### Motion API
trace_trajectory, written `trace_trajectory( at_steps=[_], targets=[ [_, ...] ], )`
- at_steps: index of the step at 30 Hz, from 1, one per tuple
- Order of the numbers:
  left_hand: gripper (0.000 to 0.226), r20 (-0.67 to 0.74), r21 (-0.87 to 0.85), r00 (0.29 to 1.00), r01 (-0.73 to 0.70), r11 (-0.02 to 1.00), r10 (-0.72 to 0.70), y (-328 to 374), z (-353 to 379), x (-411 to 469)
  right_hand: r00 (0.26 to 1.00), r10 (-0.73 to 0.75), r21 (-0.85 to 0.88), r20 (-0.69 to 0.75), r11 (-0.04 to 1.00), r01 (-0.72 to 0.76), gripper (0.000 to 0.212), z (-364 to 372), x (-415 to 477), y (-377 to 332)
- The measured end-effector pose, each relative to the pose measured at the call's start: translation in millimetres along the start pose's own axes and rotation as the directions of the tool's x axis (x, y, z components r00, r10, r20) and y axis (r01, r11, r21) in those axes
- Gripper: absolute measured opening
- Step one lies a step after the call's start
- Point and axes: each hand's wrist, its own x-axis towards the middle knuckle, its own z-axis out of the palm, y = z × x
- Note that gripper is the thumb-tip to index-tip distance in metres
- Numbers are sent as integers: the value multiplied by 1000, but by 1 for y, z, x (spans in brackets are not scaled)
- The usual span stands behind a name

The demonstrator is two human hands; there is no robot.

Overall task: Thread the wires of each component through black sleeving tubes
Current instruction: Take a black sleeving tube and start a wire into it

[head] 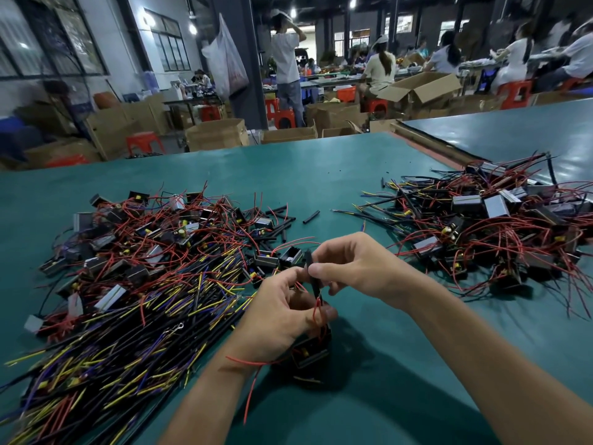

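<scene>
My right hand [351, 268] pinches a short black sleeving tube [313, 275] between thumb and fingers, holding it nearly upright. Red wires [317, 308] run into the tube's lower end. My left hand [282, 313] grips the small black component [313, 350] those wires come from, low over the green table [337, 175]; another red wire [252, 385] trails down past my left wrist. A big heap of components [144, 252] with red, yellow and black leads lies to the left. A second heap [497, 226] lies at the right. Loose black tubes [282, 224] lie between them.
A second green table [513, 133] adjoins at the far right. Beyond the table's far edge stand cardboard boxes [218, 133], red stools [144, 142] and several other people at benches.
</scene>
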Motion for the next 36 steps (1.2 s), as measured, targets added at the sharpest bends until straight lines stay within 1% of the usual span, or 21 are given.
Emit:
trace_trajectory(
  at_steps=[2,5,8,12,17,19,23,26,28,30,33,36],
  targets=[
    [46,-1,45,1000,-4,999,4,0,-1,0,1000,12,7,24,1000,-12,12,-2,-1,-2],
    [48,15,120,1000,10,993,-12,-1,-3,-2,999,26,16,28,1000,-27,14,-3,-2,-3],
    [44,-7,128,999,54,990,-53,-2,-2,-3,998,43,15,41,999,-43,20,-6,-4,-4],
    [43,-67,143,995,87,986,-78,0,-1,-1,996,69,1,49,998,-69,17,-11,-5,-6],
    [40,-150,166,988,63,984,-38,0,-2,1,997,76,42,16,996,-77,8,-12,-5,-5],
    [38,-164,147,985,68,987,-43,0,-1,0,995,102,55,24,993,-103,8,-12,-5,-4],
    [37,-178,134,983,75,988,-50,1,1,0,989,148,18,24,989,-149,9,-13,-5,-4],
    [38,-209,129,977,76,989,-48,4,0,0,991,132,32,-7,991,-131,10,-12,-5,-5],
    [40,-222,128,974,78,989,-48,5,-1,-1,991,130,38,8,991,-131,10,-13,-5,-5],
    [40,-226,128,973,79,989,-49,5,0,-2,989,141,20,42,990,-142,9,-12,-6,-4],
    [36,-234,129,971,83,988,-51,3,0,-3,986,158,-56,46,986,-155,8,-10,-5,-1],
    [35,-207,139,977,74,988,-44,2,-1,-2,984,165,-95,68,983,-158,9,-8,-4,0]
  ],
)
